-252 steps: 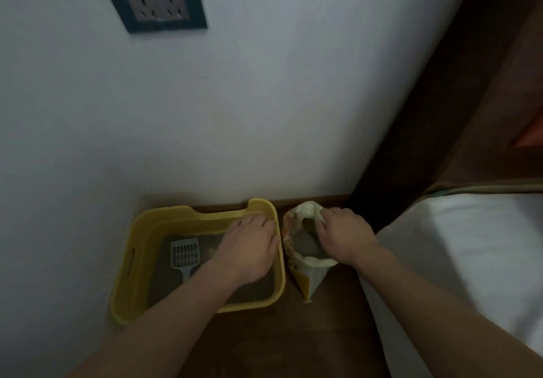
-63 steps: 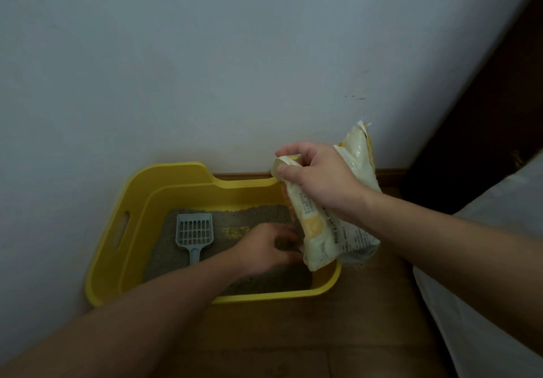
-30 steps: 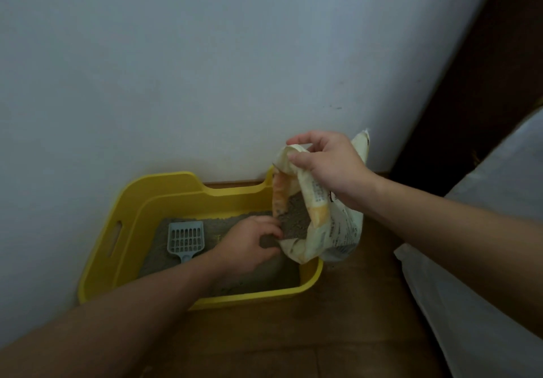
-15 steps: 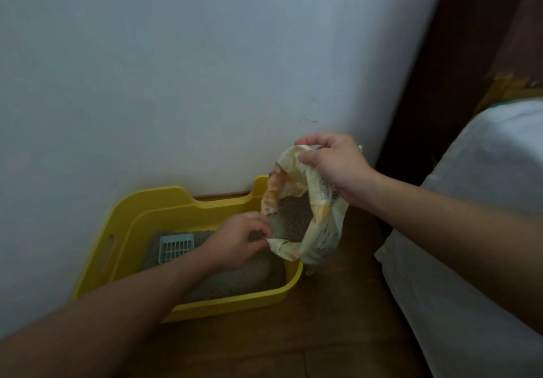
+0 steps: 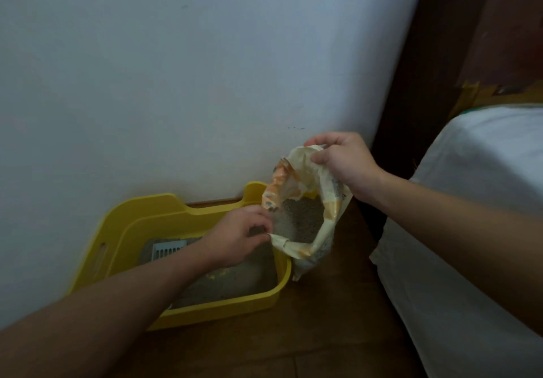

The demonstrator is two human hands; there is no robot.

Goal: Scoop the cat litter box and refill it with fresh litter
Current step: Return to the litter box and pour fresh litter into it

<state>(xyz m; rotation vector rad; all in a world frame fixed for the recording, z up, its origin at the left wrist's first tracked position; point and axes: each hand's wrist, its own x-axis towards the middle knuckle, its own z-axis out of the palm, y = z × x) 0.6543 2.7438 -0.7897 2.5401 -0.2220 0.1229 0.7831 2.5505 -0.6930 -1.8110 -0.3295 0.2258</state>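
Since the frame half a second ago, litter bag [image 5: 305, 216] sits a little more upright, mouth now gaping toward the camera; view has drifted slightly right, so the box lies lower left.

Right hand [image 5: 342, 163] pinches the far top edge of the bag mouth, thumb and fingers closed on the plastic, holding it up. Left hand [image 5: 238, 235] grips the near lower lip of the same mouth, fingers curled around the rolled edge, pulling it open. Both hands grasping the bag, neither released.

Bag hangs at the right end of the yellow litter box [image 5: 205, 313], its lower part outside the box's right wall, its mouth partly over the near right corner. Bottom corner of the bag reaches down near the wooden floor [image 5: 323, 333]; contact with the floor cannot be told. Grey fresh litter [image 5: 299, 219] visible inside the bag, filling it well below the lip.

Box stands on the floor against the white wall [image 5: 176, 83], with a slot handle in its left side. Grey litter bed [image 5: 235, 280] covers its bottom. Pale blue slotted scoop [image 5: 167, 249] lies on the litter in the far left part, handle hidden behind the left forearm.

White bed cover [image 5: 470, 216] fills the right side, dark wooden frame [image 5: 426, 69] behind it.
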